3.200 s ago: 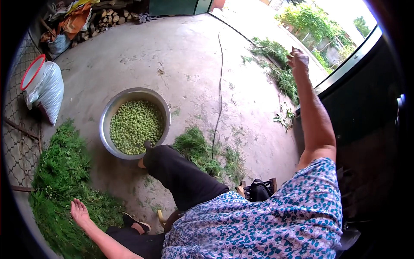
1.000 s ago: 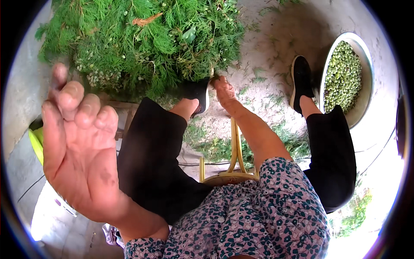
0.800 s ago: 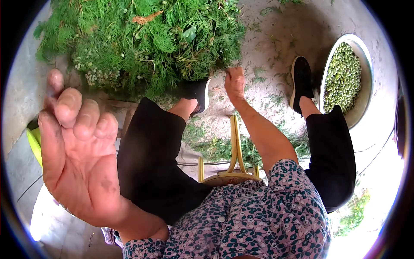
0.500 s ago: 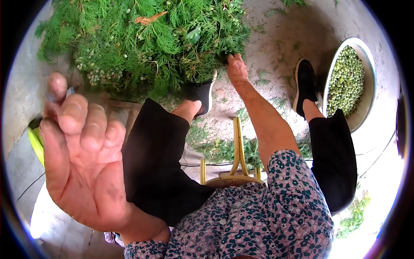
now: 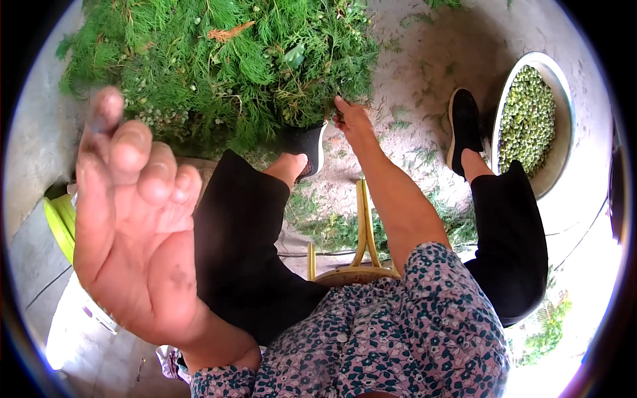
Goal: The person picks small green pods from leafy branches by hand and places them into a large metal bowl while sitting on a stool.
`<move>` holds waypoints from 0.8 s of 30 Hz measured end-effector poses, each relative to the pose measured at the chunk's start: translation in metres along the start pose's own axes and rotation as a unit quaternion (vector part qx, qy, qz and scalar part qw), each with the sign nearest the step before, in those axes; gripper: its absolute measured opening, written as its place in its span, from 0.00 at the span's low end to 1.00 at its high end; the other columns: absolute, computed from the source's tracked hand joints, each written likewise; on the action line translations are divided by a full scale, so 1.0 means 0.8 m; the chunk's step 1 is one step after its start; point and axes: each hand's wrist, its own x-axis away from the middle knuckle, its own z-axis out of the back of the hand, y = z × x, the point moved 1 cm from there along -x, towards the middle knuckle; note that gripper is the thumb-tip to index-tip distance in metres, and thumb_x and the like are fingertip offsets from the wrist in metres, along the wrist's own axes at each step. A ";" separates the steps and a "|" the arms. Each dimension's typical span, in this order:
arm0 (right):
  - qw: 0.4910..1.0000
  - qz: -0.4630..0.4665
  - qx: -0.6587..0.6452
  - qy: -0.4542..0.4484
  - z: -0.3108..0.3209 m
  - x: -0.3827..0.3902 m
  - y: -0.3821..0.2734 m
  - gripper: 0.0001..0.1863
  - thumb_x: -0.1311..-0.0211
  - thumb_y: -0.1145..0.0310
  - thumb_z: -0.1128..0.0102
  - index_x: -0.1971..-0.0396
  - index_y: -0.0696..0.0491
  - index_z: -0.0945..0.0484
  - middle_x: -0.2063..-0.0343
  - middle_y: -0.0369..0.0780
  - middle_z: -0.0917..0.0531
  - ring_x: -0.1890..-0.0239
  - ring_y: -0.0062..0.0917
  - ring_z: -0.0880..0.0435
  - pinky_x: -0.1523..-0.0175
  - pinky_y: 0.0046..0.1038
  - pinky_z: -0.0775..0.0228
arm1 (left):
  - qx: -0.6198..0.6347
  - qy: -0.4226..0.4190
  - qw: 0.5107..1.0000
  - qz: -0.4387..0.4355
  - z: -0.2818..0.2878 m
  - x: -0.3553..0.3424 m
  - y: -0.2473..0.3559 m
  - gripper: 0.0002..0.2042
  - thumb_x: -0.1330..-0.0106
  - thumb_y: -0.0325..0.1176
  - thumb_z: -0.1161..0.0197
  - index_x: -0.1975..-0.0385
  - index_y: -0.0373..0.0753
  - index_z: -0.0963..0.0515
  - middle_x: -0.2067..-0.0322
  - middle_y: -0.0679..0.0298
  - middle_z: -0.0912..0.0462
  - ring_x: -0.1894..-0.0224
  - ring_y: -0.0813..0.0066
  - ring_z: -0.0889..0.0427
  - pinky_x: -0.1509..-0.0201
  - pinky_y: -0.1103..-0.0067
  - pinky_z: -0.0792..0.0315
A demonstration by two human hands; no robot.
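Observation:
A large heap of green conifer branches [image 5: 219, 73], with pale berry-like cones among the sprays, lies in front of me. At its right lower edge, beside my left shoe [image 5: 312, 146], my right hand [image 5: 353, 121] has its thumb and fingers drawn together. Dark green bits show at the fingertips, but I cannot make out what is between them. My left hand [image 5: 142, 225] is raised close to the camera, palm in view. Its fingers are loosely bent and nothing shows in them.
A metal basin [image 5: 563, 142] of small green cones [image 5: 529, 123] stands at the right, beside my right shoe [image 5: 466, 126]. Yellow chair or stool legs [image 5: 361, 225] show between my knees. A lime-green container [image 5: 60, 222] sits behind my left hand. Loose sprigs litter the concrete floor.
My right hand has drawn slightly back and left along the heap's edge, and its fingers have turned leftward. My left hand has shifted a little to the right.

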 end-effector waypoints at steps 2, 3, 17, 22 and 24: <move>1.000 -0.003 -0.023 0.008 -0.001 -0.018 0.007 0.08 0.49 0.70 0.40 0.74 0.59 0.27 0.84 0.37 0.27 0.86 0.21 0.29 0.85 0.21 0.40 | -0.009 -0.009 1.000 0.015 -0.003 -0.009 -0.008 0.17 0.33 0.30 0.58 0.47 0.30 0.43 0.68 0.65 0.34 0.69 0.78 0.36 0.63 0.81 0.39; 0.999 -0.013 -0.037 0.009 -0.008 -0.015 0.005 0.08 0.50 0.70 0.40 0.75 0.58 0.27 0.85 0.36 0.28 0.87 0.21 0.30 0.86 0.21 0.41 | -0.017 -0.007 1.000 0.001 -0.006 -0.008 -0.009 0.17 0.33 0.30 0.58 0.47 0.31 0.43 0.68 0.65 0.34 0.68 0.79 0.36 0.63 0.81 0.38; 0.930 0.361 -0.023 -0.060 -0.070 0.227 -0.116 0.07 0.47 0.72 0.41 0.78 0.57 0.29 0.86 0.30 0.30 0.84 0.12 0.35 0.78 0.16 0.42 | -0.477 -0.074 0.873 -0.074 -0.005 -0.034 -0.056 0.07 0.43 0.26 0.42 0.68 0.31 0.24 0.74 0.63 0.22 0.73 0.81 0.26 0.67 0.86 0.32; 0.909 0.406 0.054 -0.079 -0.084 0.277 -0.118 0.08 0.49 0.79 0.41 0.80 0.55 0.31 0.79 0.31 0.27 0.77 0.13 0.34 0.71 0.16 0.38 | -0.586 -0.087 0.801 -0.087 0.002 -0.051 -0.088 0.08 0.47 0.28 0.39 0.70 0.30 0.24 0.78 0.63 0.23 0.76 0.82 0.27 0.71 0.84 0.32; 0.869 0.470 0.145 -0.051 -0.085 0.287 -0.121 0.07 0.50 0.78 0.39 0.79 0.57 0.30 0.78 0.33 0.28 0.75 0.15 0.32 0.68 0.18 0.37 | -0.514 -0.081 0.852 -0.055 -0.001 -0.053 -0.091 0.08 0.48 0.28 0.38 0.71 0.30 0.24 0.78 0.63 0.23 0.76 0.82 0.26 0.71 0.85 0.32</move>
